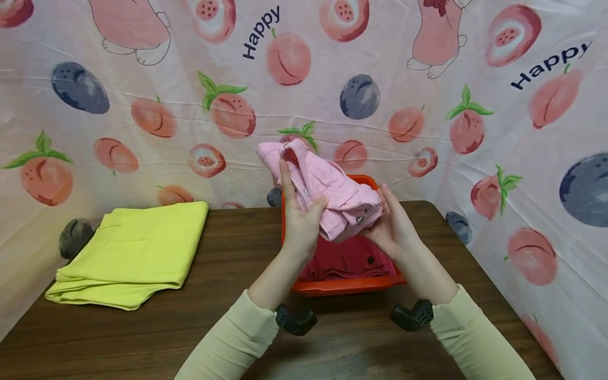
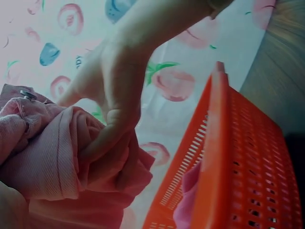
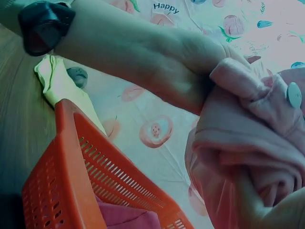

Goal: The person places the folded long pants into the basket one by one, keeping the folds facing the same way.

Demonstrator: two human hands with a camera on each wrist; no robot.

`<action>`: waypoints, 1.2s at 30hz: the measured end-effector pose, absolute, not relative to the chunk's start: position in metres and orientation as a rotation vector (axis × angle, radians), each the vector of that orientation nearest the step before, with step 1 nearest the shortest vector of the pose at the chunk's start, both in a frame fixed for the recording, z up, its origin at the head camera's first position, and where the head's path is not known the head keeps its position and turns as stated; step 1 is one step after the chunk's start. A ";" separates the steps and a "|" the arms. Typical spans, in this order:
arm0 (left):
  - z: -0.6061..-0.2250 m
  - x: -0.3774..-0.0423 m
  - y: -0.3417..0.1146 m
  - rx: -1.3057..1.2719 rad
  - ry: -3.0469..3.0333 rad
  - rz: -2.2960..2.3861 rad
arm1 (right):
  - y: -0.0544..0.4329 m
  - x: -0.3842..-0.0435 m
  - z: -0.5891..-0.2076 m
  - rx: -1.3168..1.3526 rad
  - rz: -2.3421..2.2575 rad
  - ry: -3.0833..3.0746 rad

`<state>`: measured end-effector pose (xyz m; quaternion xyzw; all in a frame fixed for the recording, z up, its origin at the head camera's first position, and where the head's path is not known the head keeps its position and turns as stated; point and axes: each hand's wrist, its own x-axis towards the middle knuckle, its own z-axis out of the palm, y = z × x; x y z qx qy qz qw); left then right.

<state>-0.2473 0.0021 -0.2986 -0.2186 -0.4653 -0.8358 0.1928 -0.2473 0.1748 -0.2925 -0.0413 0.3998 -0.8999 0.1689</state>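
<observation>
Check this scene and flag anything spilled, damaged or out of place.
Nothing looks spilled or damaged. Only the yellow garment looks slightly untidy: its folded layers are misaligned at the near edge. The orange basket stands upright; the left hand and right hand hold the pink garment.

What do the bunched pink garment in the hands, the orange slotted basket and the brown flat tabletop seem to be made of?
The bunched pink garment: matte woven cloth, perhaps cotton twill; the left wrist view shows a fine ribbed texture.
The orange slotted basket: probably moulded plastic, slightly shiny, with regular slots through its walls.
The brown flat tabletop: wood or wood-look laminate; grain shows.
</observation>
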 end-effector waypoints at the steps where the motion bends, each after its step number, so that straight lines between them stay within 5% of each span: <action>1: -0.300 -0.246 0.003 -0.613 -1.318 -2.348 | 0.174 -0.248 -0.292 -0.083 -2.564 1.142; 13: -0.314 -0.241 -0.004 -0.579 -1.387 -2.408 | 0.177 -0.261 -0.288 0.054 -2.628 1.420; 26: -0.308 -0.258 -0.049 -0.373 -1.001 -2.755 | 0.189 -0.262 -0.278 -0.223 -2.633 1.561; 36: -0.305 -0.266 -0.079 -0.362 -1.300 -2.944 | 0.200 -0.260 -0.273 -0.475 -2.602 1.516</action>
